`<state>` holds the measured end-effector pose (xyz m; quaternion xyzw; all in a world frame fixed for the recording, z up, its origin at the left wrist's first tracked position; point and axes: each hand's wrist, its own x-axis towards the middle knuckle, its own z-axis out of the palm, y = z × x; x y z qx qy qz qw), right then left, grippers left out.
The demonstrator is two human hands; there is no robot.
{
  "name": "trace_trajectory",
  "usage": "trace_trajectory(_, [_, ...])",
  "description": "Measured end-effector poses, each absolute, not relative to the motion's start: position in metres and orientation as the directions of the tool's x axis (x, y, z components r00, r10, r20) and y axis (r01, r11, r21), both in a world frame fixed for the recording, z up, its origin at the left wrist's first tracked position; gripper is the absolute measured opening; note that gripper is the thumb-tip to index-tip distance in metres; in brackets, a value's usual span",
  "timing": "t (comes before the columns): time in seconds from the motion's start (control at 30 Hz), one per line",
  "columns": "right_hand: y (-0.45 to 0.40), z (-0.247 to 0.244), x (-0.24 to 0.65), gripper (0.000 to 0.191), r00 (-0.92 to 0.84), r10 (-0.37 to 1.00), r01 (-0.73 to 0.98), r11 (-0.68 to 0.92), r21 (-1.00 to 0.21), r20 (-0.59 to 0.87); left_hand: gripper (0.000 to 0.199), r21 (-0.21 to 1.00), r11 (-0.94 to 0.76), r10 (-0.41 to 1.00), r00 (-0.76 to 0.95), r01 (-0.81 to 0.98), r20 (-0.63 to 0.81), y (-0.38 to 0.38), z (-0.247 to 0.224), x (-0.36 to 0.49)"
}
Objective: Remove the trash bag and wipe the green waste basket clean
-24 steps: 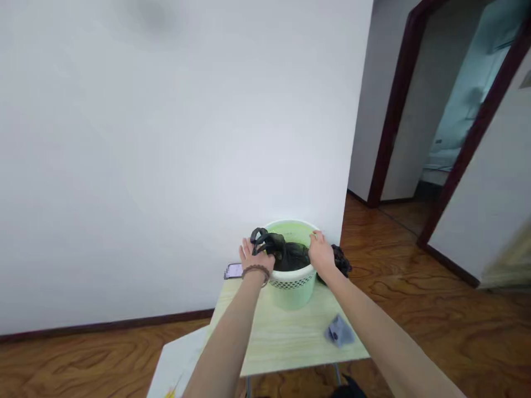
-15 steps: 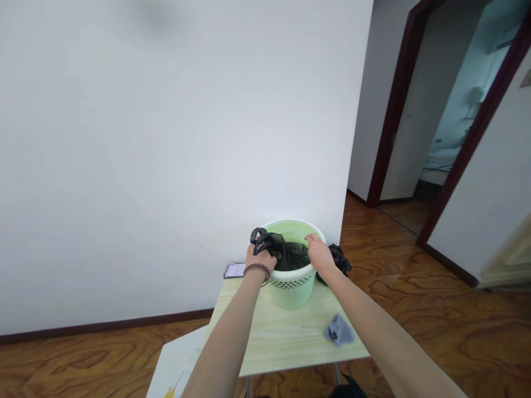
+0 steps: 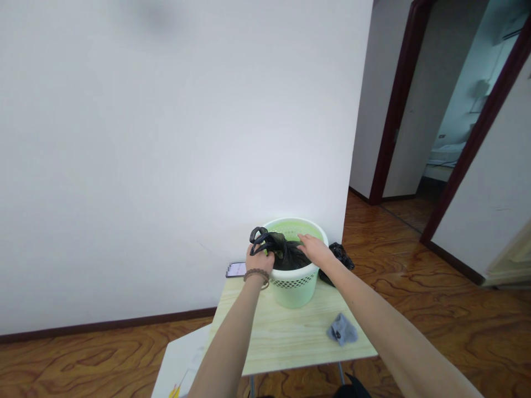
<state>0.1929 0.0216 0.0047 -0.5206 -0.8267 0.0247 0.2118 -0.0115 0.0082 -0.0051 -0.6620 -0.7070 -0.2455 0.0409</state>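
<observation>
A light green basket (image 3: 295, 296) with a white perforated rim stands on a pale wooden table (image 3: 286, 345). Inside it lies a black plastic bag (image 3: 292, 257), its looped handles sticking up at the left rim. My left hand (image 3: 260, 260), with a brown bracelet at the wrist, is closed on the bag at the basket's left edge. Over the right part of the basket, my right hand (image 3: 314, 249) has its fingers stretched out above the bag; whether the fingertips touch it is unclear.
A phone (image 3: 236, 270) lies left of the basket against the wall. Another black bag (image 3: 341, 257) is behind its right side. A grey cloth (image 3: 342, 330) rests near the table's front right. A white board (image 3: 182, 356) sits lower left.
My right hand has moved left from the basket's right rim to over the bag, and its fingers have spread. My left hand keeps its hold. The view has shifted slightly.
</observation>
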Motion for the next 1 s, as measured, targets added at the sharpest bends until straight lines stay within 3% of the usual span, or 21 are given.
trace_trajectory(0.13, [0.023,0.007,0.188,0.05,-0.383,0.883,0.832,0.457,-0.316,0.271,0.039,0.265,-0.024,0.886,-0.102,0.964,0.452,0.006,-0.002,-0.009])
trace_trajectory(0.37, [0.023,0.011,0.174,0.076,-0.4,0.891,0.835,0.451,-0.314,0.217,0.037,0.264,0.0,0.887,-0.122,0.965,0.445,0.004,-0.001,-0.011])
trace_trajectory(0.43, [0.024,0.012,0.171,0.069,-0.453,0.859,0.805,0.509,-0.304,0.238,0.037,0.267,0.006,0.889,-0.127,0.964,0.439,0.005,-0.002,-0.012])
trace_trajectory(0.6, [0.025,0.011,0.173,0.023,-0.473,0.836,0.778,0.544,-0.314,0.277,0.039,0.304,0.023,0.891,-0.157,0.952,0.425,0.005,-0.004,-0.013])
trace_trajectory(0.77, [0.027,0.008,0.178,0.017,-0.288,0.903,0.77,0.417,-0.484,0.32,0.037,0.294,-0.067,0.925,-0.051,0.953,0.375,0.008,-0.001,-0.014])
trace_trajectory(0.9, [0.029,0.009,0.179,0.016,-0.28,0.906,0.669,0.422,-0.611,0.318,0.038,0.315,-0.094,0.961,0.003,0.944,0.278,0.011,-0.001,-0.015])
trace_trajectory(1.0, [0.031,0.01,0.178,0.015,-0.268,0.913,0.658,0.406,-0.634,0.306,0.045,0.288,-0.09,0.961,0.008,0.953,0.275,0.012,-0.001,-0.015])
